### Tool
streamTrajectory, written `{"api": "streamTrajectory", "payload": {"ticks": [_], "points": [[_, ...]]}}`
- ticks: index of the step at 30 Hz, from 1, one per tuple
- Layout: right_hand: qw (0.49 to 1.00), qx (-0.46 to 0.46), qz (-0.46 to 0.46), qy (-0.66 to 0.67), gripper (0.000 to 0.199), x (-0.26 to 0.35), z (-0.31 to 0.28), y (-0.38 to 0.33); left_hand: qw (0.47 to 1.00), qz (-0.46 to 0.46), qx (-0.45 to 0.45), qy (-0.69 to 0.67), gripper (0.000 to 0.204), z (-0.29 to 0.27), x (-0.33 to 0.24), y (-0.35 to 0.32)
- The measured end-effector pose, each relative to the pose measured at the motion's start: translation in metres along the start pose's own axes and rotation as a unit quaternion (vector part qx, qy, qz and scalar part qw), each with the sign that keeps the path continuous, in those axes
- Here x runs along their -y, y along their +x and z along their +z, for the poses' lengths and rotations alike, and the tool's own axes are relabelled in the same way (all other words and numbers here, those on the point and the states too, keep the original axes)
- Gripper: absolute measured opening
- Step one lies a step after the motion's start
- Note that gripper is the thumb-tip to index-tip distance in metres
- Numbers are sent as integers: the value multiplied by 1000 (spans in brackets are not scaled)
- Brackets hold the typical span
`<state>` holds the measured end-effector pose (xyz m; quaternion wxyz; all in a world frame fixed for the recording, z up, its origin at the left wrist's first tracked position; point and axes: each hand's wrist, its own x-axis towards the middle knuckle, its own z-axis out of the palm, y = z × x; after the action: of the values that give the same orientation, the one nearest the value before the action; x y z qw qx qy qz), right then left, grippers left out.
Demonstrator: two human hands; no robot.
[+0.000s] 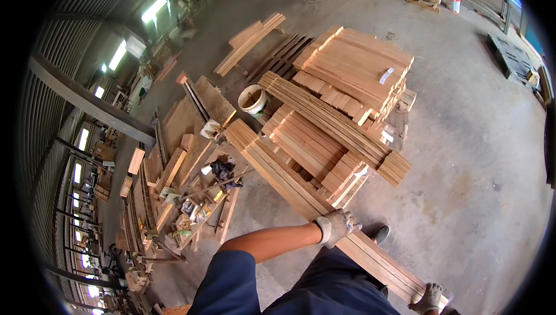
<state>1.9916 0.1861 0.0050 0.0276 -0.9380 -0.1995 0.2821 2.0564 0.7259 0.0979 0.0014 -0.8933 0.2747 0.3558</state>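
Observation:
A bundle of long wooden boards (278, 175) slants across in front of me, from the middle of the head view down to the lower right. My left hand (337, 227), in a pale work glove, is closed over the boards near their middle. Close to their near end, my right hand (427, 299), also gloved, grips them with fingers curled over the edge. Just beyond, a stack of shorter planks (307, 144) sits low, partly covered by another row of long boards (336, 124) laid across it.
A tall stack of planks (362, 54) stands farther back. Left of it is a white bucket (253, 102). A cluttered workbench (194, 213) with tools and wood pieces stands at left. At the far right lies a dark pallet (512, 57); my shoe (380, 234) shows on the concrete floor.

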Motion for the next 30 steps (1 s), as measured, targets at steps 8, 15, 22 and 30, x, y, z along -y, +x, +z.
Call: {"api": "streamTrajectory", "payload": {"ticks": [8,15,22,30], "points": [[994,-73,26,81,79,26,-14,26,999,5,9,46,78,1,65,53],[992,-95,60,50,71,116,-62,81,999,6,-6,37,53,54,154,97],[990,-99,89,44,62,191,-83,175,995,-20,-21,93,47,66,258,115],[982,-150,83,76,80,202,-23,271,986,-103,37,122,56,69,341,132]]}}
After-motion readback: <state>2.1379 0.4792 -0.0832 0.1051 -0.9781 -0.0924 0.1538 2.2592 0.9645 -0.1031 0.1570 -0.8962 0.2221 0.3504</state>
